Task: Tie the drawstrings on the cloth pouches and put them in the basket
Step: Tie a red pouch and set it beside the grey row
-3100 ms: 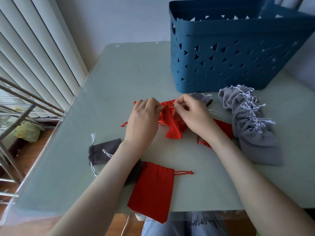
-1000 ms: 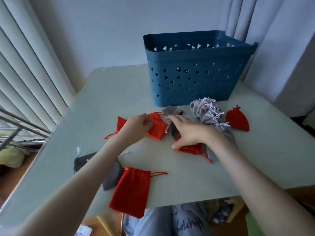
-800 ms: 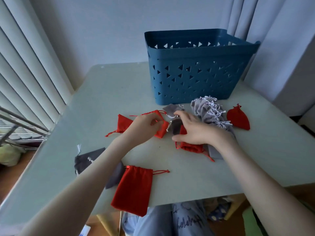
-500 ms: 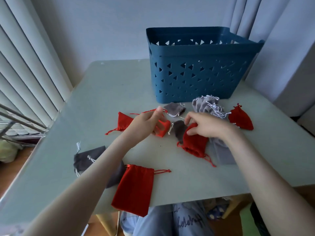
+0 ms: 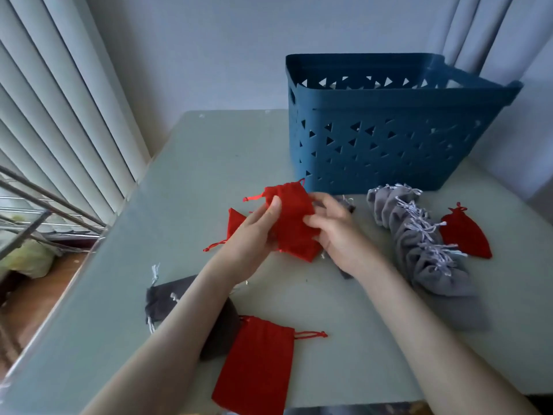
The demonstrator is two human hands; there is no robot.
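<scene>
Both hands hold one red pouch [image 5: 291,217] just in front of the blue basket [image 5: 389,136]: left hand [image 5: 254,235] and right hand [image 5: 335,232] pinching its sides. Grey tied pouches [image 5: 419,235] right of it.

Dim, bluish daylight enters from the left window blinds [image 5: 59,115]; wide-angle edges bend, and the picture is slightly soft.

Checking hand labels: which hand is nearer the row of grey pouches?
Right. The right hand is beside the grey pouches; the left hand is farther, across the red pouch.
</scene>
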